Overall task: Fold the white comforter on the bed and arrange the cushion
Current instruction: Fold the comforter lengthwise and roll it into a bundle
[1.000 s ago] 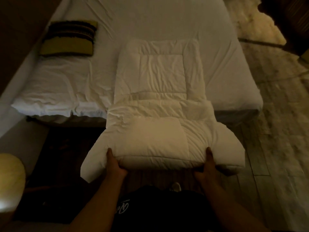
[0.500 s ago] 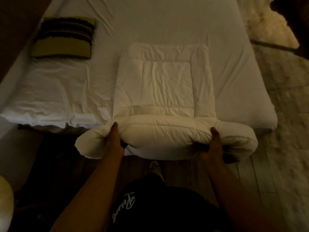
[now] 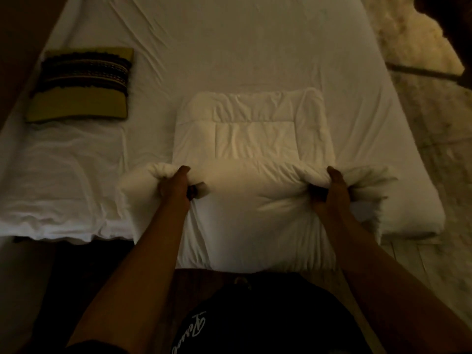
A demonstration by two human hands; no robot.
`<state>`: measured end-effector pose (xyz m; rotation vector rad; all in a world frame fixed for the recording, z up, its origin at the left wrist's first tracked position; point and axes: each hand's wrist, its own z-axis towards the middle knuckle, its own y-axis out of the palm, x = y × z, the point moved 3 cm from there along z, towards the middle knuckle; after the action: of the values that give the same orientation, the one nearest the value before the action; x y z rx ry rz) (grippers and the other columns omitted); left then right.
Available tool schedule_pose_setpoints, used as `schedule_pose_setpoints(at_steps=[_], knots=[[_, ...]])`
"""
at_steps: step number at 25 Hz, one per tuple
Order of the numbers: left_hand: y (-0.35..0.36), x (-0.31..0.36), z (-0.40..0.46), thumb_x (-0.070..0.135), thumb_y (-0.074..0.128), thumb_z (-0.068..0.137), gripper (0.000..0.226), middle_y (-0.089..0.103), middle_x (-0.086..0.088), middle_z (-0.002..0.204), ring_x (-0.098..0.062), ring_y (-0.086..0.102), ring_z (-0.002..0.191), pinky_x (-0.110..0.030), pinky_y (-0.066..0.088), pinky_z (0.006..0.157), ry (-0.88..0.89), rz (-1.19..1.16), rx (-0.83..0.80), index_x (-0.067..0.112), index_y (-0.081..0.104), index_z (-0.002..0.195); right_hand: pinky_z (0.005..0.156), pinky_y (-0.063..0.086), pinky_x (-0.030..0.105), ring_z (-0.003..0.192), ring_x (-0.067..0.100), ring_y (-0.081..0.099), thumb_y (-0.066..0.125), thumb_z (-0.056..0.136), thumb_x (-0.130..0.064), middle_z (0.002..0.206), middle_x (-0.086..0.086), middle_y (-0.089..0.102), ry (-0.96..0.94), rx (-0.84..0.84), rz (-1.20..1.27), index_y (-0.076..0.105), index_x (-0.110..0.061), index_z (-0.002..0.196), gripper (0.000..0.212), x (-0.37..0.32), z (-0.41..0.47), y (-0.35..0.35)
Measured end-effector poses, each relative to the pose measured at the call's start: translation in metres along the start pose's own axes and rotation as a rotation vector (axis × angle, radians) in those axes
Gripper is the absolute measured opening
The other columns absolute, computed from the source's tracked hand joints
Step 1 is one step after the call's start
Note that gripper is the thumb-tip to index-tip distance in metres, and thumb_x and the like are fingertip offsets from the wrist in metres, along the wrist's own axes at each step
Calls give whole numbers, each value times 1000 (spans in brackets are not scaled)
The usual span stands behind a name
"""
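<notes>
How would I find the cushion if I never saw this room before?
Start at the big bed with its white sheet. Look to the far left part of it, away from the white comforter that both hands are folding near the front edge. The cushion lies flat there by itself: it is the only dark thing on the bed, with blackish stripes on top and a plain olive-yellow band below.

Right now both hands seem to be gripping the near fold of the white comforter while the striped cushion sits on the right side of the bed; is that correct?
Not quite: the cushion's side is wrong. In the head view the striped cushion lies on the left side of the bed, near the wall. The rest holds: the left hand and the right hand both grip the near fold of the white comforter.
</notes>
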<state>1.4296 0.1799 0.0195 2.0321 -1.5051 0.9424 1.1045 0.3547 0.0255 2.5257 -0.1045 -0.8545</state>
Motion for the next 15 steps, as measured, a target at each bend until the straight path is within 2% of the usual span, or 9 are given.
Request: schedule_pose_setpoints(at_steps=[2, 3, 7, 9, 11, 15], knots=[[34, 26, 18, 24, 82, 74, 60, 67, -14, 113, -29, 70, 85, -33, 55, 50, 31, 25, 8, 2, 59, 125, 69, 59, 32, 96, 24, 70, 73, 84, -18, 119, 9, 69, -3, 1, 37, 59, -15, 130, 48, -9, 31, 33], [52, 40, 25, 24, 81, 74, 56, 68, -13, 107, -27, 69, 79, -31, 54, 50, 49, 31, 17, 2, 60, 121, 69, 59, 32, 95, 25, 70, 73, 84, -16, 118, 10, 70, 3, 13, 39, 60, -14, 128, 46, -14, 47, 51], [105, 85, 58, 21, 78, 77, 26, 64, -10, 76, -18, 60, 54, -28, 48, 50, 67, 107, 57, 4, 62, 90, 64, 58, 32, 85, 25, 70, 72, 83, -9, 110, 14, 70, -5, 31, 12, 61, -8, 122, 41, -29, 105, 115], [132, 110, 79, 20, 78, 77, 28, 61, -10, 67, -13, 55, 40, -26, 46, 46, 82, 150, 80, 3, 62, 91, 58, 55, 29, 76, 22, 69, 72, 83, -9, 99, 12, 69, -4, 23, -26, 61, -6, 121, 40, -33, 132, 147], [157, 137, 101, 20, 77, 77, 29, 58, -11, 64, -11, 50, 33, -23, 43, 42, 90, 196, 87, 1, 62, 92, 55, 53, 27, 72, 20, 68, 74, 82, -10, 92, 8, 68, -6, 29, -62, 63, -10, 111, 31, -38, 157, 179], [206, 187, 141, 17, 74, 80, 23, 55, -12, 62, -12, 48, 30, -20, 40, 37, 94, 230, 45, 0, 59, 83, 57, 53, 25, 77, 17, 69, 74, 81, -12, 101, 5, 70, -24, -9, -78, 61, -12, 125, 46, -47, 202, 241]])
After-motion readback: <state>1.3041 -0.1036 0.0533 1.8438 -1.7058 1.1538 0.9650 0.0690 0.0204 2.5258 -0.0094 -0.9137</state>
